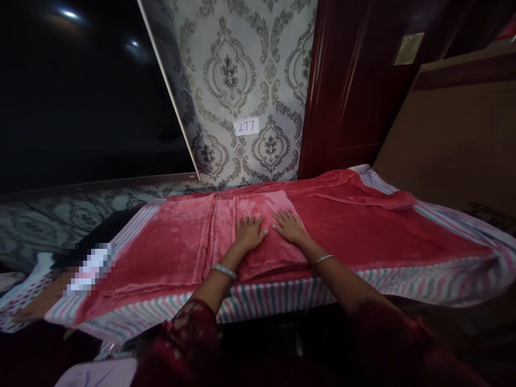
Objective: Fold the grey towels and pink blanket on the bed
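Note:
A red plush blanket (pixel 173 242), partly folded, lies over the table. My left hand (pixel 249 234) rests flat on a folded panel near its middle, fingers spread, with a light bangle on the wrist. Just to the right, my right hand (pixel 289 227) presses flat on the same panel (pixel 270 252), close to its right edge; a thin bracelet circles that wrist. To the right of the panel stretches a lower red layer (pixel 363 236), with a loose raised fold (pixel 387 200) along its back. Neither hand grips the cloth.
Under the blanket, a striped cloth (pixel 278 298) hangs over the table's front edge. A large dark screen (pixel 88 97) stands at the back left. Patterned wallpaper (pixel 229 75) bears a label reading 277 (pixel 246 126). A brown board (pixel 455 134) leans at the right.

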Available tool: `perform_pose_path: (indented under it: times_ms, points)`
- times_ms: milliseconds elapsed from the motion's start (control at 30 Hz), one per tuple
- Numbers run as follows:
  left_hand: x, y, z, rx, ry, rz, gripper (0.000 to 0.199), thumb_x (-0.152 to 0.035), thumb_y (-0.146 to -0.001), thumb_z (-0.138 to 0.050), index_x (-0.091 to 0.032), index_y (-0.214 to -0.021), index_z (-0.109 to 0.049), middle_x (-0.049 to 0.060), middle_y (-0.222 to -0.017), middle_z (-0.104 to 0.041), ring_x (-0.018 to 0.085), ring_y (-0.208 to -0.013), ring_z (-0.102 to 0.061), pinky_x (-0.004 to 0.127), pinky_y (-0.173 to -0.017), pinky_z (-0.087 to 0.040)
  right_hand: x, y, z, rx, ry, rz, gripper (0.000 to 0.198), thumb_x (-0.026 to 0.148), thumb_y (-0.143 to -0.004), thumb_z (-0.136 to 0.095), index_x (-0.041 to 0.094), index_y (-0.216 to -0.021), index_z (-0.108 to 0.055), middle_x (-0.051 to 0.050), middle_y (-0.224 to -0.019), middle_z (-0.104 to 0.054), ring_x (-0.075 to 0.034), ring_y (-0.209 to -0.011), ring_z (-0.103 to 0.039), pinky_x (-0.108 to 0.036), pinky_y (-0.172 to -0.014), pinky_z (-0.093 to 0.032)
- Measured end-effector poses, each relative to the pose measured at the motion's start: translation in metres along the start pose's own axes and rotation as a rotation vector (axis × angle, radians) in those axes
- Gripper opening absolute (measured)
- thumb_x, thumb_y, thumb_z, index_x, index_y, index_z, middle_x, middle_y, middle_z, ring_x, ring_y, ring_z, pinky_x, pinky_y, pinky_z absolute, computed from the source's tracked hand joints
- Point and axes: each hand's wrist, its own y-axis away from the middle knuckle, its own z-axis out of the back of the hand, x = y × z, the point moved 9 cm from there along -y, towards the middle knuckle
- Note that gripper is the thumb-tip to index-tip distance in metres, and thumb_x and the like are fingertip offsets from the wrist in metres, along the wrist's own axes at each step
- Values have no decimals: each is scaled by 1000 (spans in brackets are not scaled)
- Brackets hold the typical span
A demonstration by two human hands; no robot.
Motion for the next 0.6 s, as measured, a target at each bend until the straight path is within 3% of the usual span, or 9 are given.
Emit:
perform_pose_path:
  times_ms: [133,267,400,600]
  points:
    - [-20,50,-2,-17,46,-152,63,-52,-95,-43,-24,-152,-36,14,-158,-35,32,-148,-25,59,-119,-16,0,16,5,40,-42,-27,56,47,-104,-22,27,-156,-29,-8,-161,-28,-27,-147,-26,-51,-114,-28]
    - [-11,84,-18,-4,15,-153,68,-58,-93,-46,-30,-153,-34,12,-161,-29,37,-150,-19,62,-118,-16,9,54,-1,-29,4,-2,58,54,-101,-30,31,-154,-33,-7,-161,-27,-32,-147,-24,-55,-114,-26]
    - [-5,91,-25,-13,-10,-179,70,-61,-92,-46,-29,-153,-33,13,-162,-25,36,-150,-17,64,-118,-14,14,77,-8,-78,55,-15,58,53,-100,-35,29,-154,-35,-7,-162,-26,-32,-148,-21,-54,-116,-22]
    - [-3,99,-23,-31,35,-217,75,-61,-88,-56,-27,-152,-36,14,-161,-28,36,-149,-21,65,-117,-17,13,75,-6,-55,69,-36,57,50,-101,-35,29,-154,-35,-6,-162,-25,-31,-148,-21,-54,-116,-24]
